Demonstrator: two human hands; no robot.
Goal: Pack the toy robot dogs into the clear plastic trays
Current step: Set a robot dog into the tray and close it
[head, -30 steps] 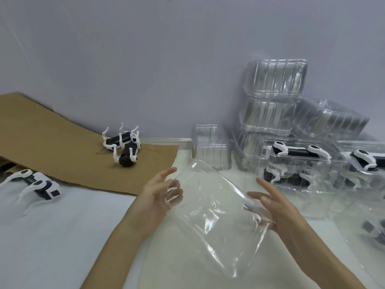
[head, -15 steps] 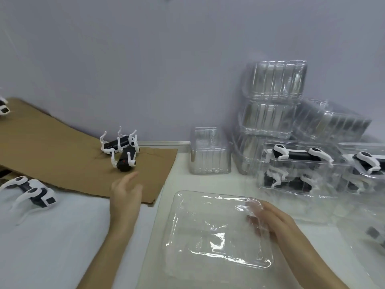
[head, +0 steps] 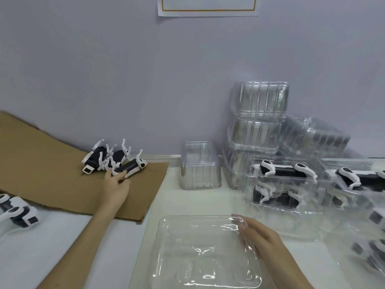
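Observation:
An empty clear plastic tray [head: 187, 219] lies on the table in front of me. My right hand [head: 263, 236] rests at its right rim, the fingers fairly straight and seen partly through the plastic. Up to three black-and-white toy robot dogs [head: 100, 159] lie tangled, legs up, on a brown cardboard sheet [head: 41, 163] at the back left. My left hand [head: 115, 186] reaches onto the cardboard, and its thumb and fingers pinch the nearest dog [head: 133, 166].
Another toy dog [head: 18, 211] lies at the left edge on white cloth. Closed trays holding dogs [head: 279, 184] crowd the right side. Stacks of empty trays [head: 260, 101] lean on the wall behind them, and a smaller stack [head: 200, 165] stands mid-table.
The tray went from held up in both hands to lying flat on the table. My left hand let go of it and reached onto the cardboard to the dogs.

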